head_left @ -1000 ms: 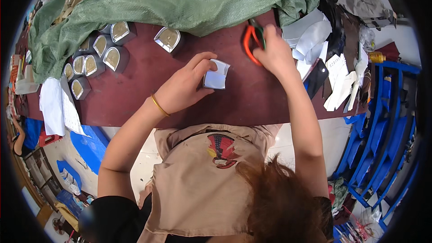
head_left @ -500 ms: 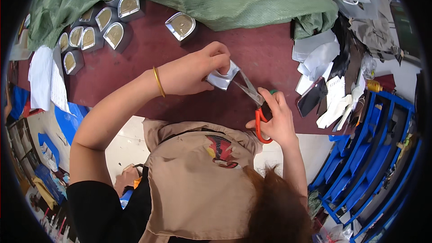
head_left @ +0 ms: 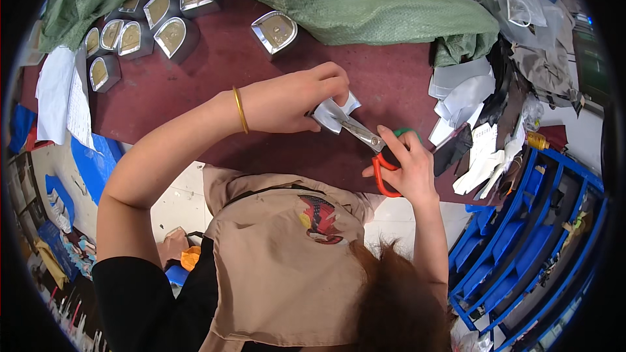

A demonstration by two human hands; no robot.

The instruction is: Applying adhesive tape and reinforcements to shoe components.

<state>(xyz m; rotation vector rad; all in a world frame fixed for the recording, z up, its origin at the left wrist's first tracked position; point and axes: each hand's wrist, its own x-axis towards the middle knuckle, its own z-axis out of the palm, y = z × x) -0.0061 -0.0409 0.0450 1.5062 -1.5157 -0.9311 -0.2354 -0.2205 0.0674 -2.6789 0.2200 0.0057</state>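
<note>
Advanced toward ten o'clock, scissors [head_left: 374,141] are gripped by the right hand [head_left: 415,168], silver piece [head_left: 324,117] by the left hand [head_left: 297,100]; cutting seems underway, steadiness needed.

Scissor handles [head_left: 377,175] are red and green, tabletop [head_left: 385,85] maroon.

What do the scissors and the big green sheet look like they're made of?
Scissors: blades probably polished steel, grey and glinting; red and green handles likely smooth plastic, or plastic-coated. Green sheet: probably woven plastic, slightly shiny, judging by its fine cross-weave and crinkled folds.
</note>
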